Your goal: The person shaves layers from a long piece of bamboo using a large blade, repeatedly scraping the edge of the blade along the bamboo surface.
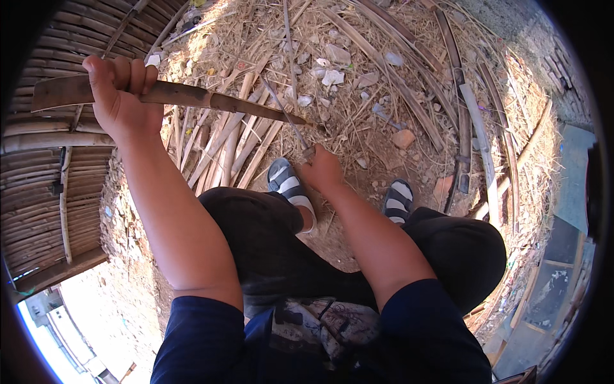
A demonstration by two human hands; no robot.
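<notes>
My left hand (125, 96), raised at the upper left, is closed around a long brown split-bamboo slat (176, 94). One end of the slat sticks out left past my thumb; the other narrows toward the ground at the middle. My right hand (322, 169) is closed low between my feet on the handle of a thin dark-bladed knife (286, 115). Its narrow blade points up and left, crossing the slat near the slat's far end. Whether the blade touches the slat I cannot tell.
Split bamboo strips (233, 150) lie piled beyond my left foot. Longer bamboo poles (462, 121) lie at the right among straw, stones and litter. A bamboo-slat wall (54, 198) stands at the left. My sandalled feet (288, 182) are close to the knife.
</notes>
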